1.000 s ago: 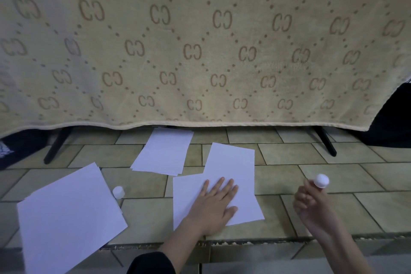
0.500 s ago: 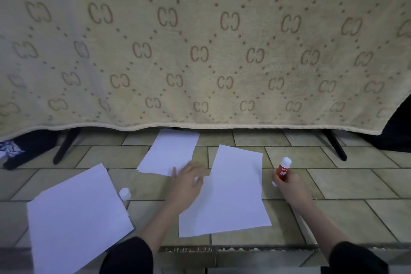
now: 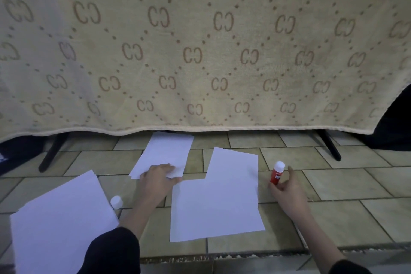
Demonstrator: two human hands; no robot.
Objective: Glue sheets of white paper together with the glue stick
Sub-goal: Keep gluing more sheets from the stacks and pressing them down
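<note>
Two white paper sheets (image 3: 216,202) lay overlapped, apparently joined; the left hand (image 3: 159,179) pinched another from the far stack (image 3: 165,153), the right hand (image 3: 287,189) gripping the uncapped red glue stick (image 3: 276,173).

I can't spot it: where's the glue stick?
The glue stick stands upright on the floor tiles, held by the right hand, just right of the glued sheets.
</note>
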